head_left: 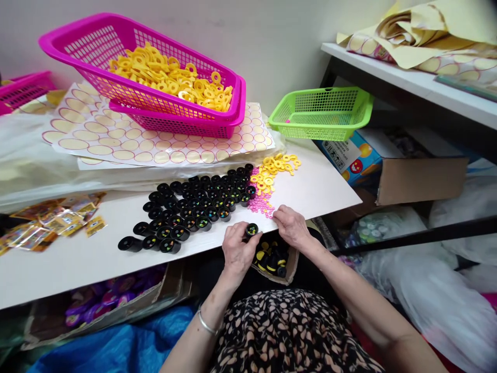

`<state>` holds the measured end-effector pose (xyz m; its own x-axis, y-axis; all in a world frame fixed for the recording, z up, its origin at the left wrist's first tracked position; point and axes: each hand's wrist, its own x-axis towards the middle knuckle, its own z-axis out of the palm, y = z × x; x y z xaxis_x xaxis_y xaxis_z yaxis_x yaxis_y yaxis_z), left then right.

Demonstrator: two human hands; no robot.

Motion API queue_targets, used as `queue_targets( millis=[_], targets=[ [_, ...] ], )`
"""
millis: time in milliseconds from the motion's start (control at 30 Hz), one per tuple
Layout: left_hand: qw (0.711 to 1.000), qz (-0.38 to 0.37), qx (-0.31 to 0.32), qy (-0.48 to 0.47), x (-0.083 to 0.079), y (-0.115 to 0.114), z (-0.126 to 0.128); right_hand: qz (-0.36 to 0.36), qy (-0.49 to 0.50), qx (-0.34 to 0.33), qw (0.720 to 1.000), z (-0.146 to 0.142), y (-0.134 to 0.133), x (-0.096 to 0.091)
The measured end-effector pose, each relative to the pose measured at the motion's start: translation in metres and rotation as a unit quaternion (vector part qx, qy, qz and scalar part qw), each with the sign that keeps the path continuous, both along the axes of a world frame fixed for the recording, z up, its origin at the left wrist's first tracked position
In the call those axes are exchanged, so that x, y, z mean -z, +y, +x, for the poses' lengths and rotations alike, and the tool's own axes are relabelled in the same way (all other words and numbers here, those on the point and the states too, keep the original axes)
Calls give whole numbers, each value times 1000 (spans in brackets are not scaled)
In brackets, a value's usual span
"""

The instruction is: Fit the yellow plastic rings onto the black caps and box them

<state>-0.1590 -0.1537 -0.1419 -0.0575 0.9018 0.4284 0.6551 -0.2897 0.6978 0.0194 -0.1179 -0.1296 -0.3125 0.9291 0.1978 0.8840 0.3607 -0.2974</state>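
Observation:
My left hand (237, 249) grips a small black cup (252, 229) at the table's front edge, its open top facing up with coloured bits inside. At the edge of a patch of small pink beads (261, 202), the fingers of my right hand (292, 226) are pinched together; whatever they hold is hidden. Several rows of similar black cups (190, 223) stand on the white table to the left, many with coloured bits inside. Yellow rings (277, 165) lie loose behind the beads. Below my hands, a cardboard box (293, 264) holds black-and-yellow pieces (269, 256).
A pink basket (93, 57) of yellow rings rests tilted on sheets of round stickers (128, 145). Behind right stands a green basket (349, 132). Shiny cards (58, 223) lie at the left. A shelf (411, 83) and plastic bags (427, 290) border the right side.

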Motion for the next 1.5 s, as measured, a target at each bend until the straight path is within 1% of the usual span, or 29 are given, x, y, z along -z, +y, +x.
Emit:
queue_targets(
  millis=[100, 267, 333, 433, 533, 600, 733, 800, 900, 967, 1033, 1100, 1300, 1433, 1500],
  targets=[
    [999, -21, 40, 4, -2, 13, 8, -31, -55, 7, 998, 2, 4, -9],
    [995, -37, 91, -10, 1, 28, 18, -146, -112, 50, 982, 9, 16, -25],
    [995, -42, 91, -11, 3, 30, 21, -168, -115, 66, 977, 12, 22, -28],
    [995, -45, 83, -18, 5, 31, 23, -176, -112, 82, 975, 17, 29, -28],
    [995, -49, 85, -28, 5, 30, 22, -186, -69, 89, 976, 21, 30, -25],
    [995, -52, 85, -31, 5, 30, 22, -171, -23, 83, 981, 23, 27, -22],
    [995, -58, 77, -31, 7, 30, 23, -101, 10, 78, 992, 20, 16, -15],
    [995, -61, 72, -32, 8, 30, 24, -75, 51, 64, 994, 15, 11, -14],
    [995, -61, 76, -33, 7, 30, 24, -44, 157, -2, 987, 6, 6, -19],
    [994, -63, 80, -28, 6, 30, 24, -33, 191, -47, 980, -1, 5, -24],
    [994, -68, 83, -17, 4, 30, 23, -33, 178, -75, 981, -7, 6, -29],
    [994, -73, 86, -8, 2, 30, 23, -40, 140, -91, 985, -11, 7, -32],
    [994, -68, 87, 1, 3, 29, 23, -44, 26, -104, 993, -17, 9, -40],
    [994, -60, 86, -9, 3, 29, 23, -43, -61, -127, 989, -24, 8, -48],
    [994, -62, 85, -13, 3, 29, 24, -52, -82, -133, 986, -26, 8, -51]
  ],
)
